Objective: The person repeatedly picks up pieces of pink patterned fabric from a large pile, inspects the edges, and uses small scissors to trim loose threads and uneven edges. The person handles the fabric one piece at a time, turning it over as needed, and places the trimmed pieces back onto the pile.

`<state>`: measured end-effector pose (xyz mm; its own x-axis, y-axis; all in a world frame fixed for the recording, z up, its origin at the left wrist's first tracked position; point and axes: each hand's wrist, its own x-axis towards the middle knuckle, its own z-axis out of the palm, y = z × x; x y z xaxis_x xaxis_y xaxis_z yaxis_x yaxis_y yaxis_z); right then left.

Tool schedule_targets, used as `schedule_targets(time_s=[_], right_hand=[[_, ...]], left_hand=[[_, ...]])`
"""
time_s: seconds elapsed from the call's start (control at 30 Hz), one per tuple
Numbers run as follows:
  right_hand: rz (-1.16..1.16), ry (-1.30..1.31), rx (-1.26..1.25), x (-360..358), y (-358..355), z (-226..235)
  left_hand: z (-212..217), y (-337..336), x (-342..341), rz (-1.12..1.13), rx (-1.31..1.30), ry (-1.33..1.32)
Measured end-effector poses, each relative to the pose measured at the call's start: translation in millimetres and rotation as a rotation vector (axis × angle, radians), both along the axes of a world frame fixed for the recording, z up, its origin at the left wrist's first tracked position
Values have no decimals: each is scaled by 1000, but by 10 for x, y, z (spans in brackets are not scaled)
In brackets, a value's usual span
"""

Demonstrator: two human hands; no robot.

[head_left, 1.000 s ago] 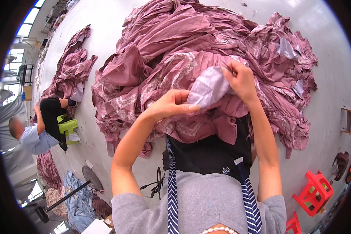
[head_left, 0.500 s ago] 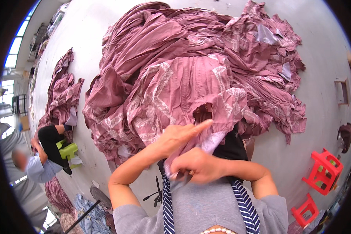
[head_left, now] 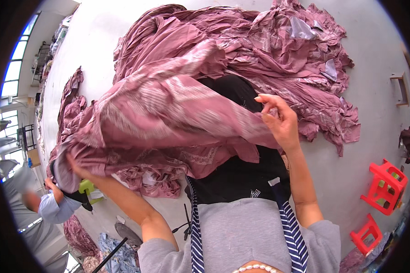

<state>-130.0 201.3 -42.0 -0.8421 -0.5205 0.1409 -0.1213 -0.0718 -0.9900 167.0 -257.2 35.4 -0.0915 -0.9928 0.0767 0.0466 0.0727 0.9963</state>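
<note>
A dusty-pink garment (head_left: 168, 109) with a pale zigzag pattern is stretched across in front of me, blurred by motion. At its left end, my left hand (head_left: 79, 170) is closed on the cloth near a greyish-lilac patch; folds hide most of its fingers. The garment's right end tapers to my right hand (head_left: 283, 123), whose fingers are curled at the edge of the cloth. Whether anything else sits in that palm is hidden. Behind lies a large heap of the same pink fabric (head_left: 300, 77), and part of the garment covers its near left side.
Two red plastic stools (head_left: 385, 186) stand on the right, with a small wooden frame (head_left: 399, 90) farther back. On the left, a person in a light blue top (head_left: 57, 207) sits by a green stool (head_left: 90, 191). Blue patterned cloth (head_left: 116, 250) lies at lower left.
My hands have moved apart, the left outward left and the right up and right. The garment has swung left off the heap. The small dark tool in my right hand no longer shows.
</note>
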Motion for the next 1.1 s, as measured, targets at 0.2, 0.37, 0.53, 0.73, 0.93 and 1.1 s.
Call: schedule_targets(time_s=[0.2, 0.37, 0.53, 0.73, 0.93, 1.1], right_hand=[[-3, 435, 503, 127, -26, -187], [-5, 528, 653, 235, 98, -303], [154, 897, 396, 548, -239, -129], [310, 950, 413, 843, -293, -373], [159, 944, 314, 792, 149, -124], [-202, 295, 387, 484, 584, -41]], left_hand=[[-1151, -454, 500, 172, 378, -227], [-724, 472, -260, 325, -694, -747], [-417, 1628, -1316, -483, -673, -345], [-560, 2746, -2164, -1306, -479, -457], [-782, 2923, -2229, -1410, -551, -518], [-820, 2932, -2214, -1456, -336, -560]])
